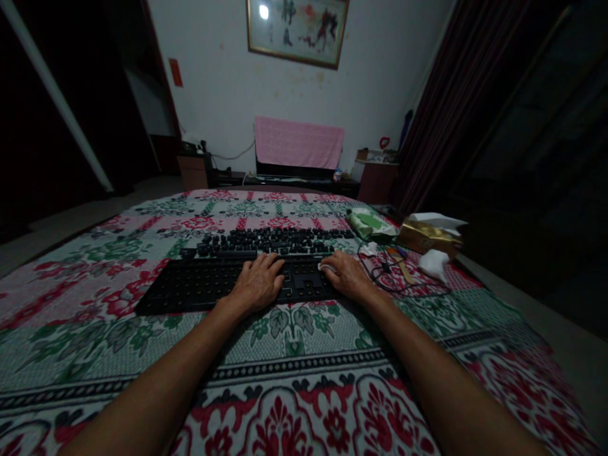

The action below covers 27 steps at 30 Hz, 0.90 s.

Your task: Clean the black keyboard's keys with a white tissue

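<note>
Flat black keyboard [204, 280], loose keycaps [280, 240] behind

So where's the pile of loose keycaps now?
In the head view, the loose black keycaps lie mid-frame, just beyond the keyboard and left of the green packet.

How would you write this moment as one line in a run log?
left hand: on keyboard | right hand: holds white wad at keyboard's right end | loose keycaps: beyond keyboard
</note>
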Each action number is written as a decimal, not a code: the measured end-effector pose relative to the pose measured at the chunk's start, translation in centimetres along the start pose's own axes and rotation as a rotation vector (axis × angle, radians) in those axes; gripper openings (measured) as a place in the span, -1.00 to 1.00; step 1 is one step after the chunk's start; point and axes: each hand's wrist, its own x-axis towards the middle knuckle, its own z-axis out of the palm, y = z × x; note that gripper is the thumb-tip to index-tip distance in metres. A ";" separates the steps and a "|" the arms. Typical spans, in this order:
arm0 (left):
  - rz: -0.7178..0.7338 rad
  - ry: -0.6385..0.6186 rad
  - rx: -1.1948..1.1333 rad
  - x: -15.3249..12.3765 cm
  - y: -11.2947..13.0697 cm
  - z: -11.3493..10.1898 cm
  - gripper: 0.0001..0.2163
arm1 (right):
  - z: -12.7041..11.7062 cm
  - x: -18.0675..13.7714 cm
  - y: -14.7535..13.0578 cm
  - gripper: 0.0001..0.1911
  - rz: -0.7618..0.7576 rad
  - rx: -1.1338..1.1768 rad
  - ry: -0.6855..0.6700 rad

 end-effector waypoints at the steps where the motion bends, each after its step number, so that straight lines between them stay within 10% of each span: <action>1: -0.001 -0.003 -0.001 0.0 0.0 0.0 -0.59 | 0.0 0.0 0.1 -0.76 0.007 -0.016 0.000; 12: 0.009 0.020 -0.011 0.0 0.0 0.2 -0.60 | 0.5 -0.1 2.9 -0.75 0.315 0.112 0.277; 27: 0.011 0.028 -0.001 -0.1 0.0 0.1 -0.59 | -0.1 0.3 1.6 -0.81 0.135 -0.001 0.032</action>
